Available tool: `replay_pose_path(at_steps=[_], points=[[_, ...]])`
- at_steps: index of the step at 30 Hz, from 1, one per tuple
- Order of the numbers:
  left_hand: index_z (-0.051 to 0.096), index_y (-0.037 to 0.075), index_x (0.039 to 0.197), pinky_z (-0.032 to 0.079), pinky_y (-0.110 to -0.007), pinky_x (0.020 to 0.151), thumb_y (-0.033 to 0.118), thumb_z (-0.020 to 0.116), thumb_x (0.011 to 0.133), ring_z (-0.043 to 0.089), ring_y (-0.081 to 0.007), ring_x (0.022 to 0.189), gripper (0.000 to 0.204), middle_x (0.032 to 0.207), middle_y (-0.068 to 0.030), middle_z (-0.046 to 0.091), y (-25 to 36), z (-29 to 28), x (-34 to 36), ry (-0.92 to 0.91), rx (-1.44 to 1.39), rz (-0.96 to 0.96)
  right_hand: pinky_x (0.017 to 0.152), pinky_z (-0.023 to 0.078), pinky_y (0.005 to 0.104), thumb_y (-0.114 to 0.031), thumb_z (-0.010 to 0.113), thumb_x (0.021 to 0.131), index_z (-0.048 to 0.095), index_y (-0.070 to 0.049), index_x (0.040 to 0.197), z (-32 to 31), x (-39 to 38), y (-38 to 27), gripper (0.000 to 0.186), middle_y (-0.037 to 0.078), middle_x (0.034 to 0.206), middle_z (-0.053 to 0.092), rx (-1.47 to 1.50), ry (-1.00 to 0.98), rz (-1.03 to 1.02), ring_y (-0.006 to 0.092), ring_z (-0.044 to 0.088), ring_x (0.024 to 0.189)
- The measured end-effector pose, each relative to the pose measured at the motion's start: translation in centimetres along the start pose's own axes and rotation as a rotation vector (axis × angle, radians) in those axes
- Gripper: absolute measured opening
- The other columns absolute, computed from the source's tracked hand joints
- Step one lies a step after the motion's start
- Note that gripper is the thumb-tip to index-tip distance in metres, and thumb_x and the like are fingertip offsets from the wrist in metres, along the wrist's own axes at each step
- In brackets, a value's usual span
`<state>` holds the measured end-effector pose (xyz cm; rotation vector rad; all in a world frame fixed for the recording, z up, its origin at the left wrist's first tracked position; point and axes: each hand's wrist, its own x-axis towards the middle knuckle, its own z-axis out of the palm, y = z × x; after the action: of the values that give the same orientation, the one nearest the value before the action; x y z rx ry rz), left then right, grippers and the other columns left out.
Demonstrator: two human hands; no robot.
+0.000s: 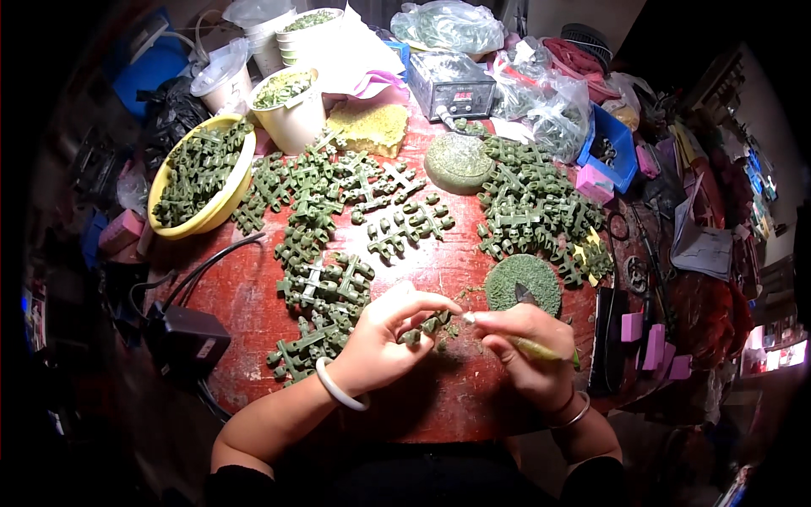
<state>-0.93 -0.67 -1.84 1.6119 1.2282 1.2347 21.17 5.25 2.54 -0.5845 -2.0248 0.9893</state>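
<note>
Nearest, at the near edge of the red table [414,414], we list two bare hands. Left hand [395,331], with a white bangle [328,384] at the wrist: fingers curled narrow around one small green piece [432,324], lifted above the tabletop. Right hand [532,345], with a silver bangle [579,411]: closed on one slim tool [541,349] with a yellow-green handle, its tip close to the left fingertips and the piece; whether it touches, we cannot tell.

To the left, near, we count one black box [193,340] with dark cables. Just beyond the right hand: one round green pad [505,286], a dark pointed object [525,295] upon it. Farther left runs a long heap of green branched parts [317,283]; farther right, a second heap of like parts [541,203]. Between the heaps, we note a few such parts lying apart.

Beyond these, from left to right: one yellow basin [243,188] filled with green parts; one yellow sponge [372,128]; one round mottled block [456,166]; one blue tray [621,176] with a pink block [595,184] beside it. Farthest, we enter white tubs [293,118] holding green bits, one grey control box [452,86] and clear plastic bags [448,27].
</note>
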Motion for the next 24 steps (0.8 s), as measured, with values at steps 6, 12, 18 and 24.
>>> replay_pose_path(at_steps=[6,12,18,24], points=[[0.061,0.004,0.128,0.046,-0.018,0.073,0.013,0.065,0.098,0.056,-0.0018,0.088,0.032,0.11,0.0018,0.066,1.7,0.2,0.2,-0.12,-0.585,-0.322,0.069,0.052,0.0291,0.0,0.073,0.085,0.071,0.001,0.109,0.0,-0.3,-0.1,0.024,0.013,0.091,0.071,-0.005,0.062,0.001,0.0204,0.067,0.077],[0.06,0.009,0.132,0.045,-0.017,0.065,0.015,0.066,0.097,0.056,-0.0005,0.078,0.036,0.108,0.0033,0.065,2.5,-0.8,0.5,-0.22,-0.539,-0.492,0.067,0.051,0.0288,0.004,0.076,0.081,0.072,0.0,0.105,-0.3,-0.3,0.2,0.025,0.011,0.087,0.071,0.049,0.107,-0.007,0.0206,0.066,0.073],[0.06,0.007,0.131,0.047,-0.018,0.067,0.014,0.064,0.098,0.057,-0.002,0.086,0.034,0.121,-0.0025,0.064,2.2,-0.8,0.5,-0.238,-0.442,-0.348,0.066,0.051,0.0284,0.002,0.078,0.08,0.072,-0.001,0.101,-0.6,-0.3,0.2,0.022,0.011,0.087,0.071,0.071,0.083,0.049,0.0184,0.066,0.074],[0.061,0.005,0.13,0.047,-0.025,0.094,0.011,0.06,0.1,0.057,-0.0087,0.11,0.03,0.124,-0.0029,0.064,2.2,-0.6,0.4,-0.268,-0.56,-0.372,0.068,0.05,0.0272,0.001,0.078,0.081,0.073,-0.002,0.101,-1.0,-0.3,0.0,0.021,0.01,0.09,0.072,0.202,0.028,0.119,0.0179,0.066,0.076]])
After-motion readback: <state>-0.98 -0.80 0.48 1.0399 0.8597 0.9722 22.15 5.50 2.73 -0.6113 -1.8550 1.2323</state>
